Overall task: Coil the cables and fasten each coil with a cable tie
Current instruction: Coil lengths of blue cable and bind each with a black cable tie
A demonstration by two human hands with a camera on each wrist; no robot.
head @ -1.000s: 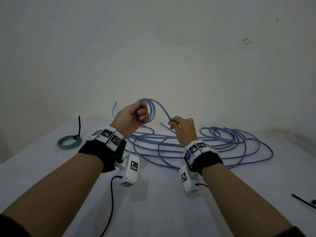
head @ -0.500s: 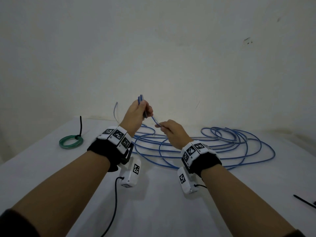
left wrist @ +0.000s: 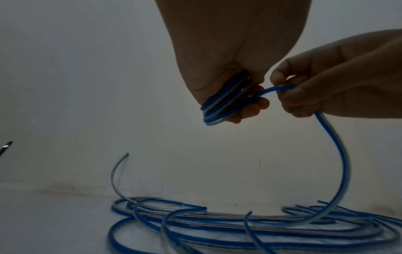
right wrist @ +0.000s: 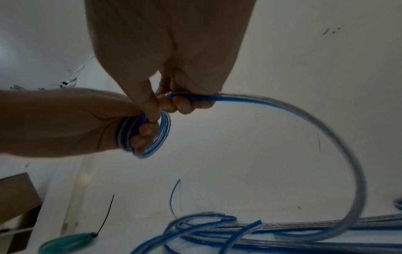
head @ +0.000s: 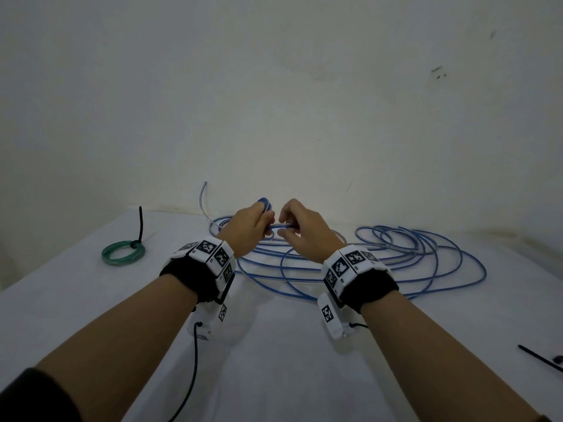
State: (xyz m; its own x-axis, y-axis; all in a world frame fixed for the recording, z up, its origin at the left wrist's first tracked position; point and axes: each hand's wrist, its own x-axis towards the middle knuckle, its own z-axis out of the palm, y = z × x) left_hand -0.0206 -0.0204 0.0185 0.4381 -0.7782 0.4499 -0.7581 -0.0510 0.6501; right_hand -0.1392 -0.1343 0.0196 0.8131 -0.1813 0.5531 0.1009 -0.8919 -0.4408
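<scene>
Your left hand gripped a small coil of the blue cable, fingers curled round its turns, raised above the loose cable heaped on the white table. Your right hand, just beside the coil, pinched the strand running down to that heap. Well left of the heap lay a green coil fastened with a black cable tie

Since 1.0 s ago: right hand moved in from well apart to just beside left hand. Both hands sit lower. Blue cable strand between them shortened to a brief span. Wide open loop at left hand now a tight small coil around its fingers.
</scene>
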